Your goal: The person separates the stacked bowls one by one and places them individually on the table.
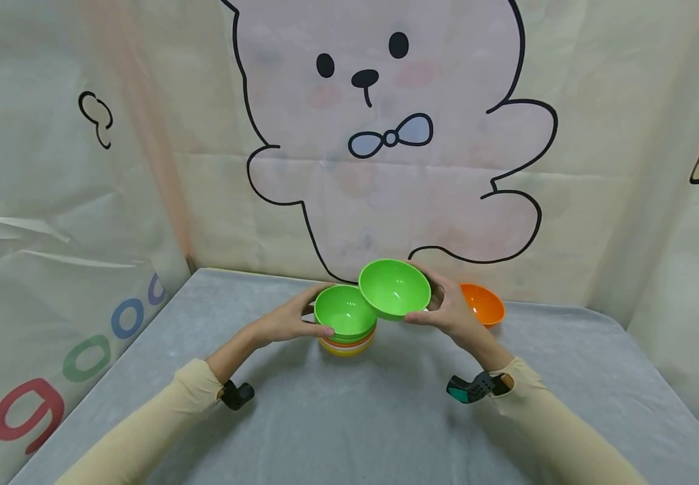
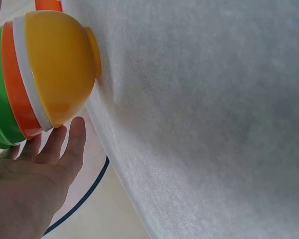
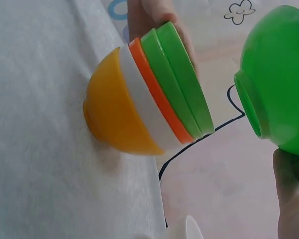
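Observation:
A stack of nested bowls [image 1: 346, 314] stands on the table, yellow [image 2: 65, 64] at the bottom, then white, orange and two green ones at the top. My left hand [image 1: 285, 319] holds the stack from its left side, thumb at the front near the green rim, fingers along the far side. Up to the right, my right hand [image 1: 451, 311] grips another green bowl [image 1: 394, 289] by its side and rim. That bowl is tilted, its inside facing the head view. In the right wrist view its foot ring [image 3: 250, 105] shows, apart from the stack.
Behind the right hand an orange bowl [image 1: 483, 305] sits near the table's back edge. Part of a white rimmed thing [image 3: 183, 229] shows low in the right wrist view. A grey-blue cloth [image 1: 349, 417] covers the table; a printed curtain [image 1: 598, 222] hangs behind.

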Demonstrator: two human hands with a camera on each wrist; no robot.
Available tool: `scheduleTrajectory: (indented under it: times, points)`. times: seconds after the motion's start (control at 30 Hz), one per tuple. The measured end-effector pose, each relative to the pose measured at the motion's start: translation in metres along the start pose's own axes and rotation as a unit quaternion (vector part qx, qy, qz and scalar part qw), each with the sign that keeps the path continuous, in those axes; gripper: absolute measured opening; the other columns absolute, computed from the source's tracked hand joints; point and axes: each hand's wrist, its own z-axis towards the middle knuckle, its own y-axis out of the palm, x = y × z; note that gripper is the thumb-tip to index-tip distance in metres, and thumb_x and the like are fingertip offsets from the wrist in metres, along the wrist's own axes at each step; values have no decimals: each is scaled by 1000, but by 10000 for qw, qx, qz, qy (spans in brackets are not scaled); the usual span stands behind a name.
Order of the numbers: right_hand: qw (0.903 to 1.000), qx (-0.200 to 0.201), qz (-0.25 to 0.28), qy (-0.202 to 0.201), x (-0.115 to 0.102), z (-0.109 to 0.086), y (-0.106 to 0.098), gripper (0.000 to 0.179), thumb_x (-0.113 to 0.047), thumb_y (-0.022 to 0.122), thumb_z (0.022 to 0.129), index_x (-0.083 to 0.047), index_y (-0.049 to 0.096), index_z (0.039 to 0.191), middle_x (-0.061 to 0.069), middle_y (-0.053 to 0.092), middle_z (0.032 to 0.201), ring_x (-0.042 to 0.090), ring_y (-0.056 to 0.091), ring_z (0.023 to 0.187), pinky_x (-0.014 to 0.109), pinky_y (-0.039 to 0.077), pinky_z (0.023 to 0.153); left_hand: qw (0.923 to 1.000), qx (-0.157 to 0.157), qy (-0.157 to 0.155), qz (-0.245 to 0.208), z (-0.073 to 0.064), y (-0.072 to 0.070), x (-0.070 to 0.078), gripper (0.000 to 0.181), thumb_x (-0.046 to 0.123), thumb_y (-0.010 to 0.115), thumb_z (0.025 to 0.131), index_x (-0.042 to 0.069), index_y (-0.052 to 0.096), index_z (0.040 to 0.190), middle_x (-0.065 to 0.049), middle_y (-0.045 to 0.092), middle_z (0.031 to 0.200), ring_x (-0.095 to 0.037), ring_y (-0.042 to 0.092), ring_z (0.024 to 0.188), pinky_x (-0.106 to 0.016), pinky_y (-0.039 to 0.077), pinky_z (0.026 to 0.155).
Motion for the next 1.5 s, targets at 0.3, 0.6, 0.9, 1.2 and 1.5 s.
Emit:
scheduleTrajectory:
  times: [0.3,0.6,0.9,1.2,1.5]
  points:
    - [9991,188,-368,2,-2,-12,-15,91,6,88,75,2,40,153,19,44,150,30,46,131,32,48,102,9999,38,-68,71,1,0,-1,90,21,82,89,14,26,160,-2,42,149,-30,45,135,-49,44,104]
    - [9993,130,-354,-75,-2,-24,-30,92,14,84,74,3,39,153,19,42,151,32,45,132,34,50,100,10000,27,-54,37,-2,0,0,89,19,82,89,18,28,160,-3,43,150,-31,43,137,-50,42,106]
    - [9971,260,-716,22,-6,-39,-45,94,18,83,73,0,39,154,18,42,151,28,47,131,31,52,96,9998,34,-157,99,-3,-1,0,90,25,81,90,20,26,160,-5,40,152,-37,44,136,-48,46,103]
    - [9974,302,-644,91,-4,-53,-61,91,21,78,75,3,36,154,20,39,151,26,48,129,31,53,94,9999,11,-81,78,-2,0,1,90,24,81,90,17,26,161,-4,41,151,-35,44,136,-51,43,105]
    - [9967,385,-718,38,-4,-64,-76,89,24,76,75,7,35,153,20,41,150,24,50,127,29,53,94,9997,31,-199,103,-2,1,3,88,22,80,91,19,27,160,-5,41,151,-38,42,137,-51,43,105]
